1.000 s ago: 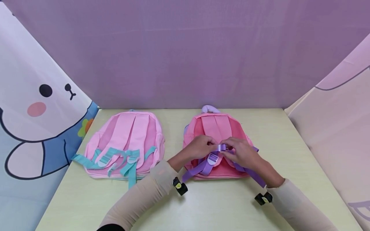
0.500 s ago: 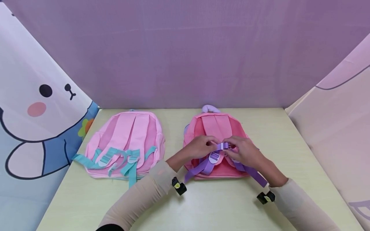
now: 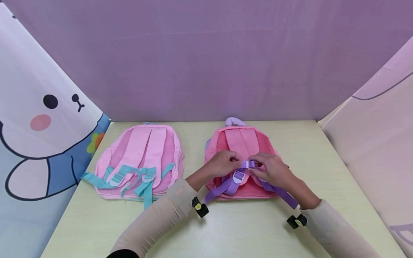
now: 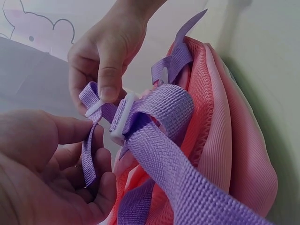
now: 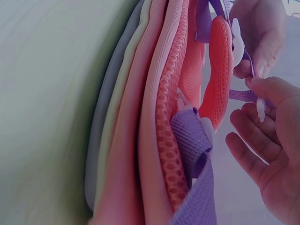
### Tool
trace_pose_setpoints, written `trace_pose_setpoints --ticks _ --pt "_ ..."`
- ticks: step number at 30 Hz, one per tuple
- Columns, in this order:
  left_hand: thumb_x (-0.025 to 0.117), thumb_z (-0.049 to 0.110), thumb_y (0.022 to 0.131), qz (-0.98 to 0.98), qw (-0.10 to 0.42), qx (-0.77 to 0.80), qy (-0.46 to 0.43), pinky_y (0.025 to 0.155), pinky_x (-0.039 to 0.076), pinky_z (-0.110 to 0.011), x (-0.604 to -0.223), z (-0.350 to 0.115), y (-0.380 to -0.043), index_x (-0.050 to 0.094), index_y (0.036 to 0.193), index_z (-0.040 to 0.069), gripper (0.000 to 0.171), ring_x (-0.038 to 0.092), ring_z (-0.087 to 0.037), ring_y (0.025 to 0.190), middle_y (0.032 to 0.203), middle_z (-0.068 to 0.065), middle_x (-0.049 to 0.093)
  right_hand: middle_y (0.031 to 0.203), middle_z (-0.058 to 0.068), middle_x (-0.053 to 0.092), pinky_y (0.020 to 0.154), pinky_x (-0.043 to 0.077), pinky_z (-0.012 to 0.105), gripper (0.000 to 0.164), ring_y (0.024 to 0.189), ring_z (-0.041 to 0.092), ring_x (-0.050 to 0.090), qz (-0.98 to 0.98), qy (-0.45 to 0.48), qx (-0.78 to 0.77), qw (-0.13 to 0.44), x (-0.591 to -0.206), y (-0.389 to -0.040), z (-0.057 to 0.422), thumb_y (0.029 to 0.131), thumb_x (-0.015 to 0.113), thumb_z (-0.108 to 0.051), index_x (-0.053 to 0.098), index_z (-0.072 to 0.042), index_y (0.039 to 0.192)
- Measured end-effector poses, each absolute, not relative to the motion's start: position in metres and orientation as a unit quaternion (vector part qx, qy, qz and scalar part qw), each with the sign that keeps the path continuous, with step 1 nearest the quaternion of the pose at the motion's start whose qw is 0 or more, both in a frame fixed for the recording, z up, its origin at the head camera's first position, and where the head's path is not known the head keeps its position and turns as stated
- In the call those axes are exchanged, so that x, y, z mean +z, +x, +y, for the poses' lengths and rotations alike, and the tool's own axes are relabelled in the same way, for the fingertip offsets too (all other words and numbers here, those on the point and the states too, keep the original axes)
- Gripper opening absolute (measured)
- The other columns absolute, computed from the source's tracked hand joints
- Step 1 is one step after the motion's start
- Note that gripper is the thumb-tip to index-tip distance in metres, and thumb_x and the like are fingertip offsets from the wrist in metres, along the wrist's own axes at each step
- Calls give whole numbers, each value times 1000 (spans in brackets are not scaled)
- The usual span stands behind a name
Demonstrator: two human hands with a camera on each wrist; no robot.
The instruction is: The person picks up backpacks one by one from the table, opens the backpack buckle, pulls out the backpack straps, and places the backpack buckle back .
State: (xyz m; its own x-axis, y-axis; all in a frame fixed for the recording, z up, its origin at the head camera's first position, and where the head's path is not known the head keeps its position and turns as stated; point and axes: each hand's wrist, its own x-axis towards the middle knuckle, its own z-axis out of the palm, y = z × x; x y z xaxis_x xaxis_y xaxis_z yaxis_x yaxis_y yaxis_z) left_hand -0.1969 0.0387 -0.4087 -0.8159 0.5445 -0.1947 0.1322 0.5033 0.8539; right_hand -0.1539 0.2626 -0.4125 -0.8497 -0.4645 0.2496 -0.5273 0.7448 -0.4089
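Note:
A coral-pink backpack with purple straps lies straps-up on the table, and both hands are over its lower middle. A narrow purple strap with a white slide buckle stretches between them. My left hand pinches the strap's loose end between thumb and fingers. From the other side, my right hand pinches the strap right by the buckle, thumb on top. Just below them sits a larger white strap adjuster on a wide purple shoulder strap.
A light pink backpack with teal straps lies to the left on the pale wooden table. A purple cloth backdrop stands behind, with a printed cartoon panel at the left and a pale one at the right.
Both hands keep their pinch on the strap. Over the second they shift slightly, a little up and right, then marginally back down; the white buckle moves with them.

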Motion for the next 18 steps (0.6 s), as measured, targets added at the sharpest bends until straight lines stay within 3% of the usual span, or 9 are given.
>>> trace_pose_setpoints --ticks 12,18 --pt "64 23 101 838 225 453 208 63 46 -22 -408 42 -197 75 107 16 14 57 -11 76 92 3 67 91 -1 69 64 50 23 32 75 8 55 -927 277 243 63 -412 -155 259 85 82 -15 71 -9 114" --pt "64 24 101 832 230 462 204 68 49 -23 -408 41 -196 74 111 15 16 60 -12 83 97 3 68 89 -2 67 64 49 22 31 75 8 54 -926 277 249 66 -413 -155 258 86 82 -15 71 -9 114"
